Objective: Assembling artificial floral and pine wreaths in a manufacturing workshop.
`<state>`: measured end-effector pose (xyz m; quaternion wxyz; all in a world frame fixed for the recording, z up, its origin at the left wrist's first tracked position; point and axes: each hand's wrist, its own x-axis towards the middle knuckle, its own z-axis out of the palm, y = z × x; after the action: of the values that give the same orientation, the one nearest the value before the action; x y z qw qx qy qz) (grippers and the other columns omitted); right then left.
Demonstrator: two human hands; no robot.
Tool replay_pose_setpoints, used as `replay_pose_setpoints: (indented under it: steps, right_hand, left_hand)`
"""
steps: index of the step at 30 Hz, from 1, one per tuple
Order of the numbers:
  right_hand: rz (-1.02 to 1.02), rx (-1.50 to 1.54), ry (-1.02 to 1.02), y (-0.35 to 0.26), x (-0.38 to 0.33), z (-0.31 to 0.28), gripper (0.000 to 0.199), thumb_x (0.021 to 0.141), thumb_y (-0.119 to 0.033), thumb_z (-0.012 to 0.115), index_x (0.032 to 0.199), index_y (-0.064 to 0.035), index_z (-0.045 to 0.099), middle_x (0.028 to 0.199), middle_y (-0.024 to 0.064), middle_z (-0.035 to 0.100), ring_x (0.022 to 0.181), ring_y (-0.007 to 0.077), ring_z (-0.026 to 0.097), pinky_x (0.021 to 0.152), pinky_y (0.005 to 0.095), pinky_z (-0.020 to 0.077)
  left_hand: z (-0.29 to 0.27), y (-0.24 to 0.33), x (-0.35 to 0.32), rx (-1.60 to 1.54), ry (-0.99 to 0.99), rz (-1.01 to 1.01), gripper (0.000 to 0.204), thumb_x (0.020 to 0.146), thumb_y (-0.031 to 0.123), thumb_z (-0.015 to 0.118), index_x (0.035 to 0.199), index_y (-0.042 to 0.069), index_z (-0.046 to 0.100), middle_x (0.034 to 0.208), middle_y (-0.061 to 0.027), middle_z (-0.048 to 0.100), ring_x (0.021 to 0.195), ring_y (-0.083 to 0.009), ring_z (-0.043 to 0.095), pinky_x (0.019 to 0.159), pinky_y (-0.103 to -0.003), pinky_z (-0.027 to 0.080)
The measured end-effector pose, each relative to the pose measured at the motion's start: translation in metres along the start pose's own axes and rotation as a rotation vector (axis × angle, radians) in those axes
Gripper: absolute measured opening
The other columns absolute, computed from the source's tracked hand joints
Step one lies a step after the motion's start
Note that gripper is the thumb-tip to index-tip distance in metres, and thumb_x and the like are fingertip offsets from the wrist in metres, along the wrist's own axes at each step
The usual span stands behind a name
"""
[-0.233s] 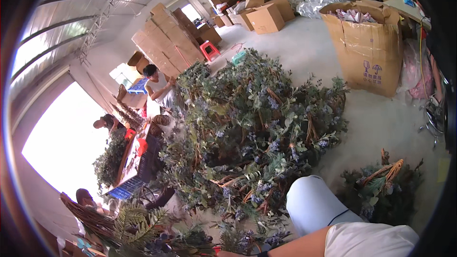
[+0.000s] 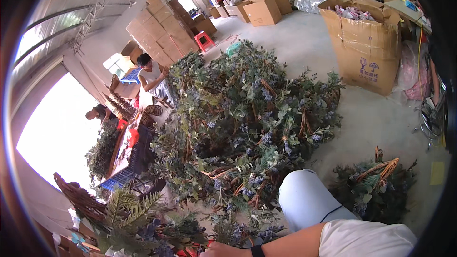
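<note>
At the lower edge my right hand (image 2: 223, 250) is partly cut off, its fingers curled closed among leaves; what they hold is hidden. A small red thing (image 2: 208, 244) shows beside the fingers. A black band (image 2: 257, 251) circles the wrist. Just left of that hand lies a twig wreath (image 2: 78, 194) with fern leaves (image 2: 131, 205) and dark blue berries (image 2: 151, 230). Leafy sprigs with blue berries (image 2: 238, 232) lie beyond the hand, before my light-blue-clad knee (image 2: 307, 195). My left hand is out of view.
A large heap of leafy wreaths (image 2: 247, 114) fills the middle floor. Another wreath (image 2: 381, 185) lies right of my knee. An open carton (image 2: 364, 47) stands far right. Left, a co-worker (image 2: 153, 78) sits near a blue crate (image 2: 119, 178); another person (image 2: 101, 113) is behind it.
The view has shifted slightly, so the heap and cartons sit a little further left and higher. More of my right hand shows at the lower edge. A person at the lower left is now hidden.
</note>
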<state>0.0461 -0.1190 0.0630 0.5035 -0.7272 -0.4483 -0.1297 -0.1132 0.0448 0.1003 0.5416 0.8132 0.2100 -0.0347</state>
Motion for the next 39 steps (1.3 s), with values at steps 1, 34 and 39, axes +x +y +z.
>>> replay_pose_setpoints:
  steps: [1, 34, 39]
  right_hand:
    - [-0.016, -0.001, -0.007, -0.002, 0.005, 0.002, 0.021, 0.066, -0.020, 0.062, 0.076, -0.0020, 0.059, 0.066, 0.0140, 0.061, 0.066, 0.0329, 0.060, 0.068, 0.0451, 0.0430]
    - [0.246, -0.200, 0.042, 0.015, -0.009, -0.011, 0.043, 0.079, -0.028, 0.061, 0.109, 0.0003, 0.049, 0.078, 0.0127, 0.059, 0.073, 0.0322, 0.059, 0.068, 0.0426, 0.0446]
    - [0.570, -0.064, 0.181, 0.045, -0.045, -0.057, 0.041, 0.080, -0.031, 0.060, 0.102, 0.0025, 0.051, 0.080, 0.0215, 0.060, 0.075, 0.0383, 0.060, 0.065, 0.0452, 0.0466]
  left_hand:
    - [0.024, -0.006, -0.008, 0.098, -0.044, 0.051, 0.014, 0.092, 0.011, 0.050, 0.094, 0.000, 0.058, 0.079, -0.0034, 0.055, 0.074, -0.0122, 0.050, 0.067, -0.027, 0.042]
    - [0.035, -0.059, 0.006, -1.132, -0.305, 0.182, 0.023, 0.085, 0.019, 0.058, 0.101, 0.004, 0.050, 0.110, -0.0109, 0.050, 0.100, -0.0276, 0.050, 0.089, -0.042, 0.038]
    - [0.057, -0.033, 0.017, -1.117, -0.363, 0.368, 0.019, 0.085, 0.012, 0.056, 0.099, -0.001, 0.051, 0.104, -0.0132, 0.051, 0.105, -0.0322, 0.049, 0.091, -0.045, 0.037]
